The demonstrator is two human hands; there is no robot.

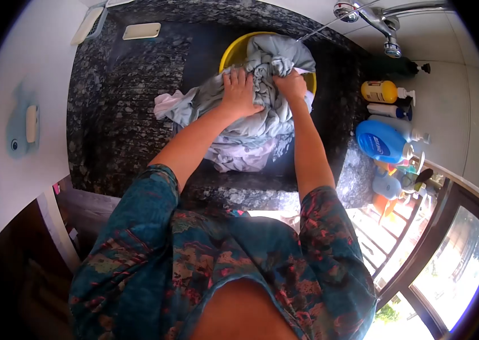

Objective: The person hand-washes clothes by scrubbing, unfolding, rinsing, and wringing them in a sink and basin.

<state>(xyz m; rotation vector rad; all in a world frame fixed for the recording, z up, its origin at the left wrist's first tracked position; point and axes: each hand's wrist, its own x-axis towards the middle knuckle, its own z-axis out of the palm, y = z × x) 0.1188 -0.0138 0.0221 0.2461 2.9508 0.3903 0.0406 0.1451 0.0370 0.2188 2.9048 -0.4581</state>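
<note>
Across the dark stone worktop, the grey cloth bunches beneath our hands, trailing leftward from the yellow basin; our left hand presses, fingers spread, while our right hand, nearer the tap, grips a fold.

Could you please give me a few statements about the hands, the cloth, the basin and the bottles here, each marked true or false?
1. The left hand rests on the grey cloth. True.
2. The right hand is on the tap. False: it is on the bunched grey cloth.
3. The basin beneath part of the cloth is yellow. True.
4. The blue bottle stands to the left of both hands. False: it is to their right.
5. The cloth lies wholly inside the basin. False: much of it spreads outside, over the dark speckled counter.
</note>
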